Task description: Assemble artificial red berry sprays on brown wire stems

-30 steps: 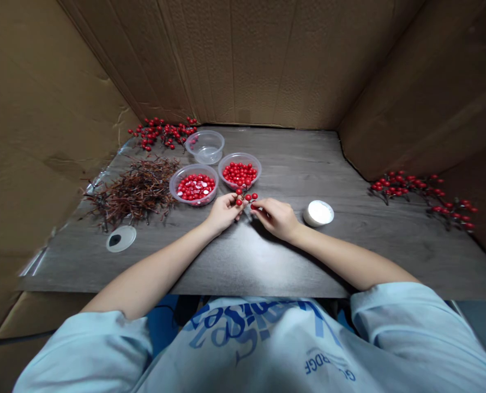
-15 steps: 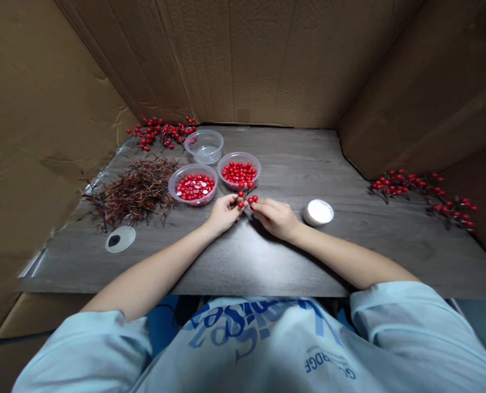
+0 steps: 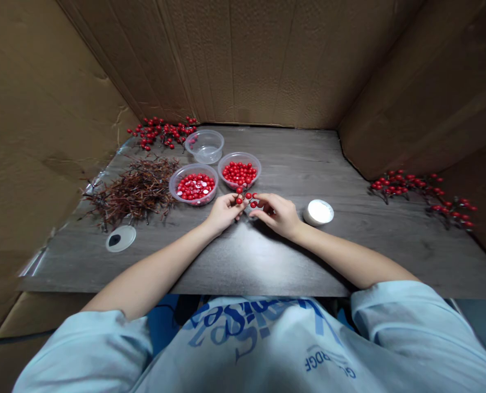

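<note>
I judge that the small branching sprig [image 3: 248,196] of round, glossy red berries could slip if my left hand [image 3: 222,215] eased its fingers, clamped on its thin stem. It's over the grey wood-grained surface [image 3: 243,267], between near and far edges. My right hand's [image 3: 282,214] fingers stand apart beside it.

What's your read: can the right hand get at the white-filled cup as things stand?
Probably yes: the right hand has thumb and fingers parted beside the red berry sprig held in the left hand, and the white-filled cup stands close by on the right, nothing visible between.
</note>
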### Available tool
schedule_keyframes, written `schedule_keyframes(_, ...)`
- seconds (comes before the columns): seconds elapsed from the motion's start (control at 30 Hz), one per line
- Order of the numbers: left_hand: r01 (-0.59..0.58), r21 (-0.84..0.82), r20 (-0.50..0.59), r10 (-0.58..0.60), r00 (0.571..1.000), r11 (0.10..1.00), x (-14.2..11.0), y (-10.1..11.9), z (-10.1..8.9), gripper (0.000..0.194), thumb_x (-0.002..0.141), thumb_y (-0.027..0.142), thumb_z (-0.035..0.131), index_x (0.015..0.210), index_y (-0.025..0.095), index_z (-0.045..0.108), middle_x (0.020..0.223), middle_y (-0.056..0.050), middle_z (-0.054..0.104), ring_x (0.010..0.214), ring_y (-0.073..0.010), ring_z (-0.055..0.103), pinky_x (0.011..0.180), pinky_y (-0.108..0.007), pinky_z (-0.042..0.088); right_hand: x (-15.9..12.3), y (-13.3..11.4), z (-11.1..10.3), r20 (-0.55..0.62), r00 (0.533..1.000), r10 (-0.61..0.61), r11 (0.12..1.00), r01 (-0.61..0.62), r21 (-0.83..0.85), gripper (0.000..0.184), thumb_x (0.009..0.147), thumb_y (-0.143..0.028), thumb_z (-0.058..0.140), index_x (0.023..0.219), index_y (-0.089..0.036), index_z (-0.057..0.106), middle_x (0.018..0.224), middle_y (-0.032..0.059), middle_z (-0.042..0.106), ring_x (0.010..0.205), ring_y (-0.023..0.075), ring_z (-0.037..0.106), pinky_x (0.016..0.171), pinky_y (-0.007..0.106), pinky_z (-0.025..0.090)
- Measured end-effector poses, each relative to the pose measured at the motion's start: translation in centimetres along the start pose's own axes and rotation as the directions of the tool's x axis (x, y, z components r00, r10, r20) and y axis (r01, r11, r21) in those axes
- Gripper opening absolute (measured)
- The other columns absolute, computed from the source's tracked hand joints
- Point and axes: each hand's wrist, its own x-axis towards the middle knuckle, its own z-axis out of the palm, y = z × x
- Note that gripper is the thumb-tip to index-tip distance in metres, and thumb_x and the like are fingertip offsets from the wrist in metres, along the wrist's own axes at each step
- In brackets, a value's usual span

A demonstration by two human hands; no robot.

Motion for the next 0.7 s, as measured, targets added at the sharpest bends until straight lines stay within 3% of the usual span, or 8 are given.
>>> schedule_keyframes(0.17, -0.007, 0.015, 0.001, 0.007, 1.000, 1.000, 0.2, -0.2, -0.1, 0.032, 0.058, 0.037, 0.070, 0.064, 0.013, 0.050, 0.048, 0.006, 0.047, 0.037, -0.0030, 0.038, 0.038, -0.017, 0.031, 0.2, -0.2, -0.3, -0.003, 1.000, 0.023, 0.999, -0.023, 0.039, 0.031, 0.075, -0.038, 0.061, 0.098, -0.017, 0.058, 0.075, 0.0032, 0.064, 0.055, 0.0100, 0.055, 0.056, 0.023, 0.047)
schedule_keyframes(0.3, -0.007, 0.065, -0.016, 0.008, 1.000, 0.998, 0.1, -0.4, 0.2, 0.025, 0.058, 0.031, 0.069, 0.064, 0.014, 0.052, 0.048, 0.006, 0.048, 0.037, -0.0039, 0.038, 0.038, -0.018, 0.030, 0.8, -0.4, -1.1, -0.070, 0.977, 0.200, 0.976, -0.192, 0.106, 0.021, 0.080, -0.031, 0.055, 0.097, -0.018, 0.059, 0.077, 0.0035, 0.065, 0.058, 0.0108, 0.057, 0.058, 0.025, 0.049)
schedule_keyframes(0.43, -0.079, 0.106, -0.043, 0.084, 0.996, 0.991, -0.2, -0.4, 0.6, 0.016, 0.059, 0.025, 0.066, 0.066, 0.014, 0.056, 0.052, 0.003, 0.053, 0.049, -0.0080, 0.047, 0.046, -0.019, 0.037, 1.4, -0.3, -1.6, -0.091, 0.941, 0.325, 0.933, -0.303, 0.196, 0.020, 0.079, -0.028, 0.055, 0.095, -0.017, 0.062, 0.076, 0.0039, 0.065, 0.063, 0.0125, 0.059, 0.058, 0.026, 0.050)
schedule_keyframes(0.6, -0.181, 0.209, -0.049, 0.195, 0.980, 0.961, -0.2, -0.5, 0.8, 0.009, 0.062, 0.019, 0.063, 0.069, 0.013, 0.061, 0.063, -0.001, 0.062, 0.059, -0.0104, 0.054, 0.056, -0.020, 0.043, 2.1, -0.4, -2.4, -0.021, 0.942, 0.335, 0.916, -0.321, 0.241, 0.014, 0.078, -0.028, 0.057, 0.079, -0.017, 0.065, 0.069, 0.0032, 0.065, 0.057, 0.0109, 0.058, 0.051, 0.023, 0.047)
schedule_keyframes(0.7, -0.158, 0.182, -0.032, 0.166, 0.986, 0.971, -0.1, -0.1, 0.9, 0.019, 0.064, 0.022, 0.063, 0.080, 0.012, 0.063, 0.069, -0.002, 0.063, 0.058, -0.0098, 0.054, 0.049, -0.019, 0.043, 2.7, -0.7, -3.8, 0.028, 0.941, 0.339, 0.901, -0.332, 0.280, 0.016, 0.078, -0.029, 0.056, 0.076, -0.015, 0.063, 0.065, 0.0018, 0.064, 0.049, 0.0082, 0.055, 0.045, 0.020, 0.045)
